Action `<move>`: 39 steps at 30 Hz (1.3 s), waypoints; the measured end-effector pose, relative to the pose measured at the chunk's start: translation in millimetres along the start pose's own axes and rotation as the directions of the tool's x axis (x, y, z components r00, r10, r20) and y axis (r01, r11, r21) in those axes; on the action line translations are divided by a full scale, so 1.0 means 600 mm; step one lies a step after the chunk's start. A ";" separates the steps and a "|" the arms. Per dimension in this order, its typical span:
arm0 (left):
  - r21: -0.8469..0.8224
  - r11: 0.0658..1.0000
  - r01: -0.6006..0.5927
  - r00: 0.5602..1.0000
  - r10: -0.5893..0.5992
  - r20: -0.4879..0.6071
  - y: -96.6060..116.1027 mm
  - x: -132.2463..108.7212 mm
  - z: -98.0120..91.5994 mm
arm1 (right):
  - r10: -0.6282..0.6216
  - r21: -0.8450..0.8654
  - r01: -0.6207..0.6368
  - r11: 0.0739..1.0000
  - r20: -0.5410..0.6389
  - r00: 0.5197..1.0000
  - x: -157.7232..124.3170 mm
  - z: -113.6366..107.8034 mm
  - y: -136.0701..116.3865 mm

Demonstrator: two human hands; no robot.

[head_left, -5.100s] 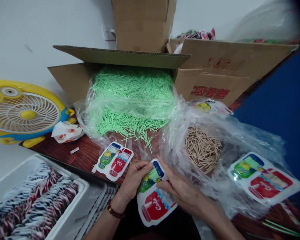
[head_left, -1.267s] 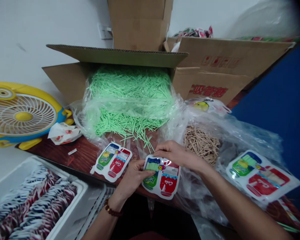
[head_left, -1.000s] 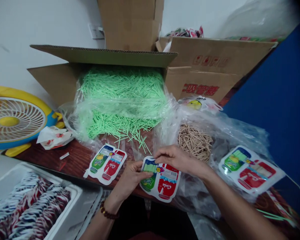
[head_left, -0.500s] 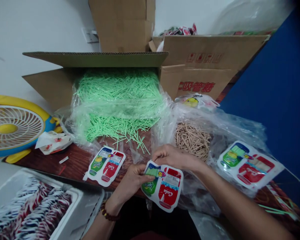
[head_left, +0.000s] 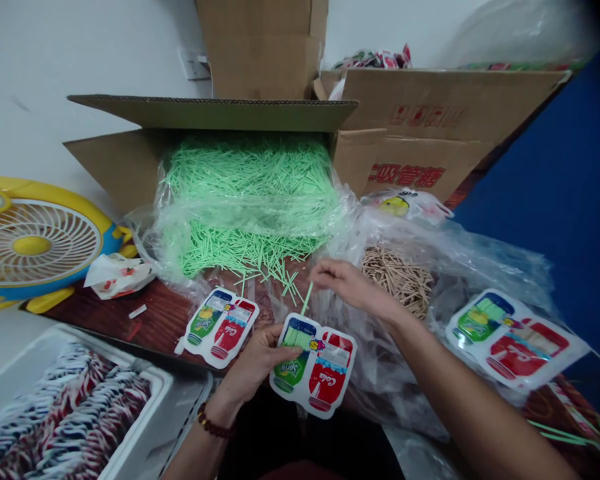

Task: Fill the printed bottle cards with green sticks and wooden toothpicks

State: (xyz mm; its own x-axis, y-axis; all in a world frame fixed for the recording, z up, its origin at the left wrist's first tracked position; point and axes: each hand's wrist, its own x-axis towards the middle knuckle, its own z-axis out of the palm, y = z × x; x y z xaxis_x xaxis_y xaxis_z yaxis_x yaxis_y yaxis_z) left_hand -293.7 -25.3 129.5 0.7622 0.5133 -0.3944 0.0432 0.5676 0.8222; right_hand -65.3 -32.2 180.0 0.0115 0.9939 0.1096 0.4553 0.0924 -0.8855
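My left hand (head_left: 254, 361) grips the left edge of a printed candy pouch (head_left: 330, 380), its thumb on the front. The pouch has a green Sprite half and a red Cola half. Green sticks show through the window of the green half. Above its top edge, my right hand (head_left: 347, 285) pinches a thin green candy stick (head_left: 307, 299), which slants down to the top of the green half. Whether its lower end is inside cannot be made out. Behind lie a heap of green sticks (head_left: 250, 173) and a heap of brown sticks (head_left: 397, 280) in clear plastic.
Similar pouches lie to the left (head_left: 222, 328) and right (head_left: 515, 340). An open cardboard box (head_left: 115, 160) surrounds the green heap. At the left are a yellow fan (head_left: 33, 245) and a white foam box (head_left: 145, 427) holding rows of pouches. A blue panel (head_left: 555, 187) stands at right.
My right hand has moved up from the pouch's top edge, and a green stick now shows between its fingers. The pouch in my left hand has shifted slightly left in view.
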 end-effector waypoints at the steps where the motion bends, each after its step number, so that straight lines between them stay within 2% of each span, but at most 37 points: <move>1: -0.015 1.000 -0.008 1.000 0.008 -0.019 -0.001 -0.001 -0.001 | 0.020 0.018 -0.019 1.000 -0.106 0.994 0.012 0.002 0.004; 3: -0.026 0.999 -0.027 0.998 0.025 -0.051 -0.001 -0.001 -0.001 | 0.080 0.044 -0.071 0.996 -0.252 0.964 0.029 0.011 0.010; 5: -0.011 0.999 -0.042 0.996 0.041 -0.073 0.000 0.001 0.001 | 0.119 0.054 -0.109 0.993 -0.253 0.960 0.029 0.020 0.013; 6: -0.003 0.998 -0.055 0.995 0.054 -0.088 0.002 0.002 0.001 | 0.121 0.049 -0.114 0.992 -0.195 0.973 0.021 0.023 0.013; 8: 0.003 0.996 -0.084 0.990 0.084 -0.118 0.005 0.005 0.002 | 0.101 0.033 -0.101 0.994 -0.004 0.995 -0.008 0.024 0.012; 10: -0.002 0.995 -0.099 0.986 0.097 -0.132 0.007 0.007 0.004 | 0.107 0.011 -0.111 0.994 0.184 0.977 -0.045 0.020 0.011; 12: 0.006 0.996 -0.085 0.988 0.085 -0.126 0.010 0.009 0.010 | 0.142 -0.026 -0.140 0.990 0.242 0.960 -0.078 0.013 0.008; 15: 0.081 0.995 -0.066 0.989 0.075 -0.124 0.011 0.013 0.030 | 0.150 -0.088 -0.136 0.987 0.176 0.973 -0.108 0.006 0.000; 19: 0.172 0.982 -0.076 0.984 0.102 -0.149 0.006 0.017 0.060 | 0.131 -0.097 -0.121 0.988 0.103 0.986 -0.122 0.006 -0.008; 24: 0.224 0.973 -0.056 0.984 0.091 -0.152 -0.005 0.018 0.071 | 0.134 -0.087 -0.129 0.988 0.053 0.990 -0.145 0.009 -0.003; 27: 0.341 0.939 -0.047 0.991 0.085 -0.098 -0.009 0.019 0.074 | 0.110 -0.103 -0.106 0.989 0.032 0.993 -0.168 0.006 0.000; 31: 0.509 0.855 -0.100 0.994 0.105 0.020 -0.012 0.023 0.092 | 0.105 -0.162 -0.105 0.981 -0.005 0.994 -0.200 -0.003 0.009; 35: 0.529 0.842 -0.103 0.993 0.054 0.107 -0.012 0.029 0.118 | 0.101 -0.192 -0.099 0.976 0.000 0.995 -0.227 -0.012 0.027; 39: 0.501 0.863 -0.066 0.988 -0.014 0.155 -0.014 0.035 0.128 | 0.110 -0.174 -0.109 0.979 -0.006 0.994 -0.241 -0.015 0.036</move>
State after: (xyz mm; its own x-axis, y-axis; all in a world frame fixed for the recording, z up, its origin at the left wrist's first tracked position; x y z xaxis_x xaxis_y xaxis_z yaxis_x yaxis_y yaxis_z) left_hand -228.2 -68.7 145.7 0.8522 0.3995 -0.3378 0.3105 0.1333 0.9412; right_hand -48.9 -174.3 149.2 0.0665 0.9977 0.0139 0.5992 -0.0288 -0.8001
